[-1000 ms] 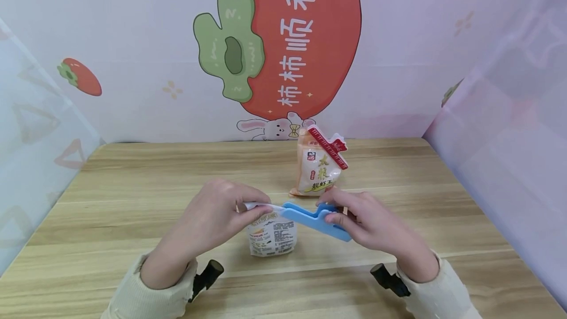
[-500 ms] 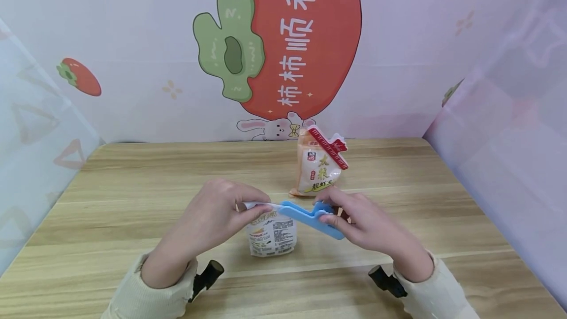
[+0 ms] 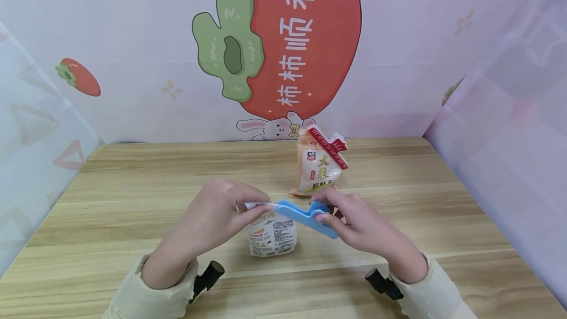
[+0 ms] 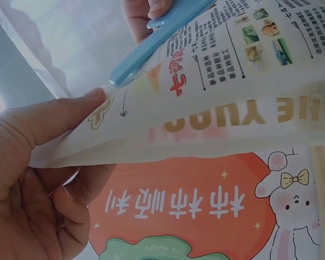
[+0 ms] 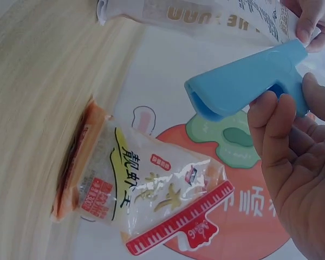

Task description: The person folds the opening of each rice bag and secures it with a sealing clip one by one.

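Observation:
A white printed food bag stands on the wooden table, its top edge pinched between the thumb and fingers of my left hand. My right hand grips the handle of a light blue bag clip. The clip's far end reaches the bag's top edge beside my left fingertips. In the left wrist view the blue clip lies along the bag's printed face. From the right wrist view, thumb and fingers squeeze the clip's handle; how far its jaws enclose the bag is hard to tell.
Behind my right hand stands an orange and white food bag, with a red and white clip across its upper corner. A printed backdrop rises along the table's far edge and both sides.
My right hand has moved left with the blue clip, bringing it further along the white bag's top edge. My left hand and the orange bag have stayed in place.

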Action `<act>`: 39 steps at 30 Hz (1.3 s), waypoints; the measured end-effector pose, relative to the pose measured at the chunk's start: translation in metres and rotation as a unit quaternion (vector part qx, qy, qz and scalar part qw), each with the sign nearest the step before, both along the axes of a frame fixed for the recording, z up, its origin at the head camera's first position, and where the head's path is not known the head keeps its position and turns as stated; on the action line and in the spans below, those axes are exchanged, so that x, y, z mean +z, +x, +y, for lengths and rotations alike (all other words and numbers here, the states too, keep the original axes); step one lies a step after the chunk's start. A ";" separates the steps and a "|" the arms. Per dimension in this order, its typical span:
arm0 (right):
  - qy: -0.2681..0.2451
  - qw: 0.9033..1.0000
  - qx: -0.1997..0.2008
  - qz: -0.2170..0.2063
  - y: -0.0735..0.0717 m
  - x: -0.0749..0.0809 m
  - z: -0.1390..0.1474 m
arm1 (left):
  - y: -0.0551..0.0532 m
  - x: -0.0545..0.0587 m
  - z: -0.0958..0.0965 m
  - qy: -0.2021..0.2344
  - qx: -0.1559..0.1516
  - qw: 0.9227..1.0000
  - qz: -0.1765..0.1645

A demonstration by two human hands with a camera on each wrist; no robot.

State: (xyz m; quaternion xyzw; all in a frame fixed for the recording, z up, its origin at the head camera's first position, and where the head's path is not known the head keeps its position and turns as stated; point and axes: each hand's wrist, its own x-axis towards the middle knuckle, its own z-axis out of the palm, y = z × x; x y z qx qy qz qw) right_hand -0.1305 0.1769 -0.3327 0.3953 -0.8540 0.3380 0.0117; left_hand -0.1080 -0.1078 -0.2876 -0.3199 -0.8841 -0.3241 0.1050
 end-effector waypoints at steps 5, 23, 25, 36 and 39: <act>-0.011 1.000 0.005 0.014 0.001 -0.002 -0.002 | 0.001 0.000 0.000 -0.002 0.004 1.000 0.000; -0.033 0.999 0.007 0.008 0.004 -0.001 -0.008 | 0.001 0.003 -0.007 0.011 -0.010 0.999 -0.043; -0.030 1.000 0.004 0.004 0.004 -0.001 -0.008 | 0.004 0.007 -0.013 0.017 -0.004 0.998 -0.056; -0.018 1.000 -0.011 0.000 0.005 0.000 -0.009 | 0.009 0.018 -0.032 0.024 0.004 0.999 -0.025; -0.019 1.000 -0.014 0.002 0.006 -0.002 -0.010 | 0.008 0.017 -0.032 0.028 -0.012 1.000 0.001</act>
